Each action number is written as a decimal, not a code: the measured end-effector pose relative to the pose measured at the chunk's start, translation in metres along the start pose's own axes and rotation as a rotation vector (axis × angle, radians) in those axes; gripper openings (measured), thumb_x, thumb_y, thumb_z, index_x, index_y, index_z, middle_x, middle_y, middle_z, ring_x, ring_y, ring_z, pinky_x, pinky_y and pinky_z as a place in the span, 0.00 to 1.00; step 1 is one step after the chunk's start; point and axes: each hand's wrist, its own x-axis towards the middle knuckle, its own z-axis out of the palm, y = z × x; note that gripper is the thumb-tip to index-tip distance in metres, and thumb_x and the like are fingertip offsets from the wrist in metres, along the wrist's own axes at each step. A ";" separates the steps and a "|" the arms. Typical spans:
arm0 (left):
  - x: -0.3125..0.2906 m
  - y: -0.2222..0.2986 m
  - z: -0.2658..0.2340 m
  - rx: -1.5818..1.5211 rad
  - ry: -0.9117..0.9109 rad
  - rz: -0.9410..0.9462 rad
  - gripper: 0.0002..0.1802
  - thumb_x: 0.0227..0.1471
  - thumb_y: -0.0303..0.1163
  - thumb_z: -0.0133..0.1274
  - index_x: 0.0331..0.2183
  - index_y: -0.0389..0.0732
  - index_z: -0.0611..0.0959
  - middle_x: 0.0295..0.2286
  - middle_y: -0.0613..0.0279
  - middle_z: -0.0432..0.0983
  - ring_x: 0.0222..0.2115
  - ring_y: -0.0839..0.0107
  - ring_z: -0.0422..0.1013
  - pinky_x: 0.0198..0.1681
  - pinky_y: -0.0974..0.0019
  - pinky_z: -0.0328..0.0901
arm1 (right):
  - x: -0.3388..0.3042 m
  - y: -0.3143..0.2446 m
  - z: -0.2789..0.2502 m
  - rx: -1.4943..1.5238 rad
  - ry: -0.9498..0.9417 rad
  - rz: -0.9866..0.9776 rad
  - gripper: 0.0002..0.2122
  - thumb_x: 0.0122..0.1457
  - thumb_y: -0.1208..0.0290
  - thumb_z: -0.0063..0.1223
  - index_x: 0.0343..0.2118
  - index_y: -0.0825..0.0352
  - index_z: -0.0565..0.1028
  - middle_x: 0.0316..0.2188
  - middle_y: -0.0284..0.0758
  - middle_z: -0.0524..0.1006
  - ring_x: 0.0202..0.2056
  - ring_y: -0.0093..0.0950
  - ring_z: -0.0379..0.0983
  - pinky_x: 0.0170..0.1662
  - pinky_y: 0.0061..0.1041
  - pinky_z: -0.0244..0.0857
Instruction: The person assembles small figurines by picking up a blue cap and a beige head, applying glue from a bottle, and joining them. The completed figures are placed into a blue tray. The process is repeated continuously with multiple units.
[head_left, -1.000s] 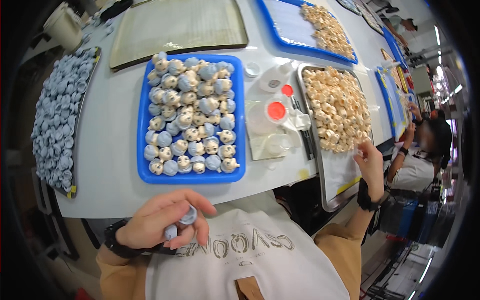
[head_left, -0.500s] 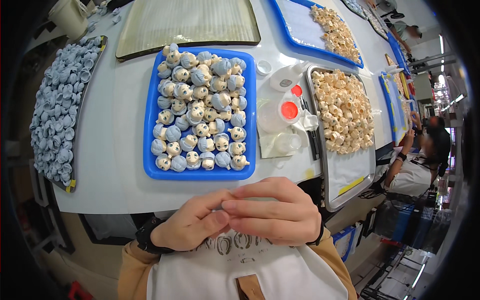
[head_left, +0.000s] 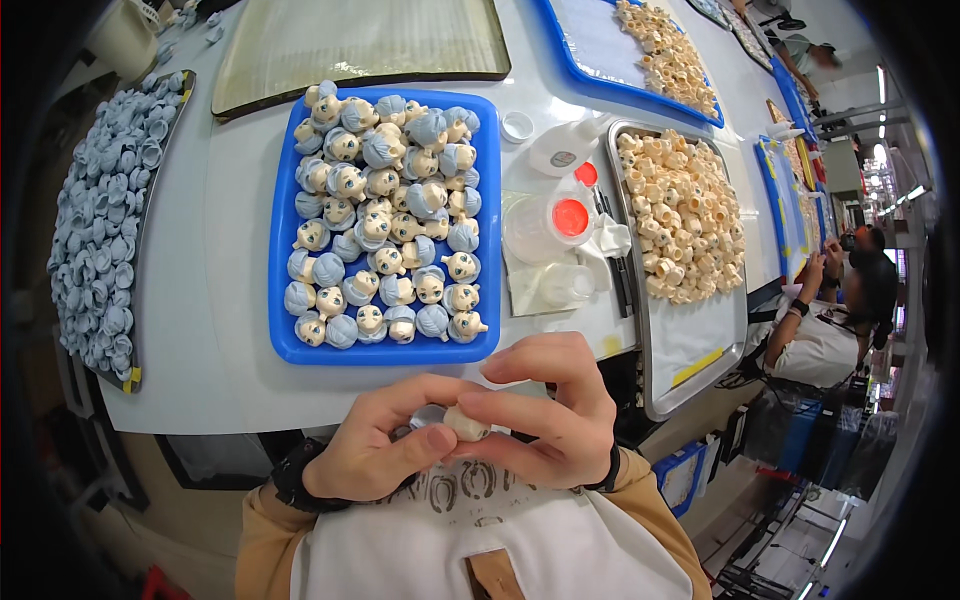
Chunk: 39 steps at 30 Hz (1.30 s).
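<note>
Between my two hands, close in front of my chest, is a small doll head with a pale face part and a blue-grey hair part. My left hand is closed on its hair side, thumb and fingers pinching. My right hand holds the pale side between thumb and fingers, the forefinger raised and bent. Just beyond stands a blue tray filled with assembled doll heads with blue-grey hair. Whether the two parts in my hands are fully joined I cannot tell.
At the left is a tray of blue-grey hair pieces. On the right, a metal tray holds pale face parts. Between them stand a white bottle and clear tubs with red lids. A co-worker sits farther right.
My right hand has opened out somewhat and its forefinger has lifted, bringing the doll head into sight between my fingers. The view has shifted slightly, moving the trays left in the picture.
</note>
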 end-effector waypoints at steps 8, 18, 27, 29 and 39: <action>0.001 0.004 0.000 -0.167 -0.023 -0.052 0.25 0.54 0.27 0.37 0.55 0.37 0.57 0.30 0.60 0.69 0.21 0.83 0.57 0.25 0.79 0.56 | -0.001 -0.001 -0.045 -0.216 0.214 0.267 0.17 0.35 0.84 0.59 0.34 0.68 0.76 0.30 0.38 0.73 0.30 0.30 0.70 0.34 0.26 0.63; -0.001 -0.002 -0.005 -0.034 -0.037 -0.007 0.19 0.57 0.36 0.44 0.46 0.35 0.66 0.31 0.61 0.71 0.21 0.85 0.59 0.25 0.80 0.57 | 0.005 0.030 -0.057 -0.514 0.012 0.406 0.13 0.41 0.81 0.59 0.33 0.69 0.75 0.28 0.38 0.73 0.31 0.35 0.69 0.33 0.28 0.62; 0.000 -0.001 0.007 -0.074 0.102 0.074 0.16 0.56 0.35 0.47 0.43 0.35 0.69 0.32 0.61 0.71 0.24 0.85 0.62 0.27 0.80 0.58 | 0.009 0.031 -0.055 -0.531 -0.029 0.442 0.12 0.41 0.80 0.59 0.32 0.68 0.74 0.27 0.38 0.72 0.30 0.36 0.70 0.33 0.29 0.63; -0.005 -0.006 -0.006 -0.064 0.028 0.039 0.16 0.55 0.33 0.48 0.43 0.35 0.69 0.32 0.61 0.71 0.26 0.84 0.64 0.29 0.79 0.60 | 0.009 0.030 -0.056 -0.535 -0.025 0.454 0.12 0.41 0.80 0.59 0.32 0.69 0.74 0.27 0.37 0.72 0.30 0.35 0.70 0.33 0.29 0.63; 0.002 0.001 0.006 0.007 0.159 0.064 0.21 0.51 0.27 0.52 0.47 0.34 0.69 0.33 0.64 0.70 0.29 0.83 0.65 0.33 0.79 0.61 | 0.000 0.033 -0.057 -0.526 0.056 0.453 0.12 0.41 0.78 0.61 0.31 0.68 0.74 0.27 0.37 0.73 0.30 0.34 0.70 0.32 0.29 0.63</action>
